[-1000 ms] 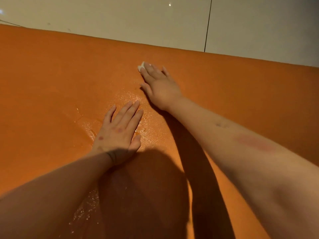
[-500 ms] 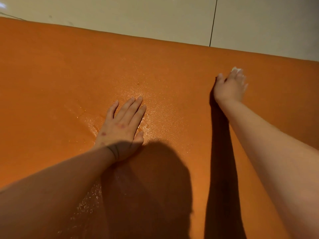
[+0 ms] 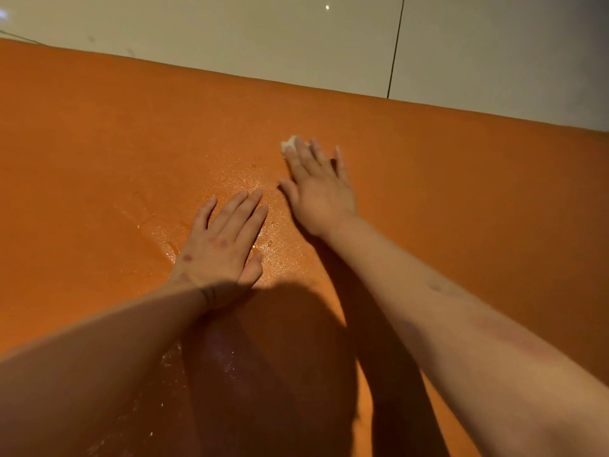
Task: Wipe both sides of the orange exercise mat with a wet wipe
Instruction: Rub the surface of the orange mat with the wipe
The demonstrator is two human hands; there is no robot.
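The orange exercise mat [image 3: 99,153] lies flat on the floor and fills most of the view. A wet sheen with droplets shows on it around both hands. My left hand [image 3: 224,245] lies flat on the mat, palm down, fingers straight and together. My right hand [image 3: 316,189] is stretched out just beyond it, fingers straight, pressing a small white wet wipe [image 3: 290,142] onto the mat. Only a bit of the wipe shows past my fingertips.
Pale glossy floor tiles [image 3: 230,37] with a dark grout line [image 3: 395,44] lie beyond the mat's far edge. My shadow darkens the mat between my forearms at the bottom.
My right hand has swept the wipe back to the left, from the mat's right part to just beyond my left hand. The left hand has stayed put.
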